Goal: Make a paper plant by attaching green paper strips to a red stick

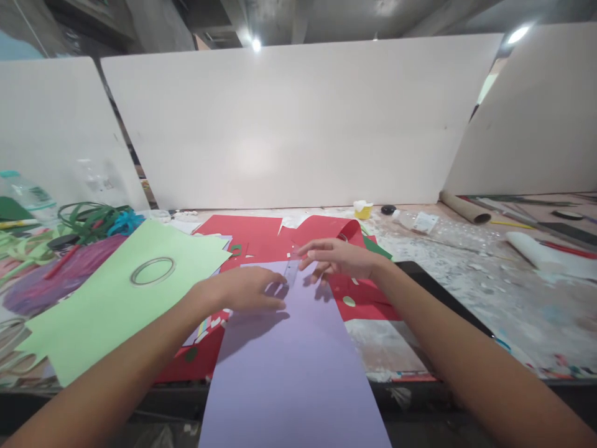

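Note:
A long purple sheet (296, 367) lies over red paper (252, 233) and hangs past the table's front edge. Near its far end is a small clear ruler (291, 272). My left hand (249, 289) is at the ruler's left, over the sheet's left edge, fingers apart and holding nothing. To the right of the ruler, my right hand (333, 258) hovers over the sheet with its fingers spread, nothing in them. Light green paper (109, 298) with a metal ring (153, 271) on it lies at the left.
Green strips (93, 221), a purple bag (88, 267) and a bottle (30, 196) stand at the left. At the right are a black flat board (443, 298), a plastic bottle (448, 230), a cardboard tube (466, 207) and a yellow tub (362, 210). White panels (298, 124) rise behind.

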Available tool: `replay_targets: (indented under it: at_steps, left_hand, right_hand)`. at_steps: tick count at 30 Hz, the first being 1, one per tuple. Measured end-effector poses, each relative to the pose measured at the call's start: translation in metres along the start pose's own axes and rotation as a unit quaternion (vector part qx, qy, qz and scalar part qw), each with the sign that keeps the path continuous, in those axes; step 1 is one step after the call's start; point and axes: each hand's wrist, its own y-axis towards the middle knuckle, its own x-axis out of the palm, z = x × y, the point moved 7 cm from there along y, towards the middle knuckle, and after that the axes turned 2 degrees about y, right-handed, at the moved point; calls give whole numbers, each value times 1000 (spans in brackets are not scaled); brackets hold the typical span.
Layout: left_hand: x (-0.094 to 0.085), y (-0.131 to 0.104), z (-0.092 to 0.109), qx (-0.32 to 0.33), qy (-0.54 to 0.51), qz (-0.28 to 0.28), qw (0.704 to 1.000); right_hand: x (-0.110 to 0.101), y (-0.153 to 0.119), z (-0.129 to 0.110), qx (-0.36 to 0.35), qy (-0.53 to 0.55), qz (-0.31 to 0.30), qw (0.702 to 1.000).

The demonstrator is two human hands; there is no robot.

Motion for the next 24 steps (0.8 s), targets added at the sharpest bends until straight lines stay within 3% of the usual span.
replay_targets:
  at_steps: [3,5,8,12,15,19,24]
  left_hand:
    - [-1,16,-5,3,15,43,999]
    - [8,29,-12,12,24,36,999]
    - [17,45,-28,4,28,18,999]
    - [12,46,-46,6,31,65,997]
    - [13,40,-46,35,31,92,995]
    - [18,32,-24,89,31,111,989]
    - [9,22,10,142,24,186,972]
  right_hand:
    - [-39,3,16,41,-216,182,959]
    - [-48,6,24,45,-314,223,922]
    - [-50,9,26,8,-368,253,895]
    - [-44,9,21,-43,-366,269,890]
    - [-37,11,21,-50,-361,260,894]
    - [-27,16,22,-58,-409,235,880]
    - [-24,17,24,-75,-411,229,879]
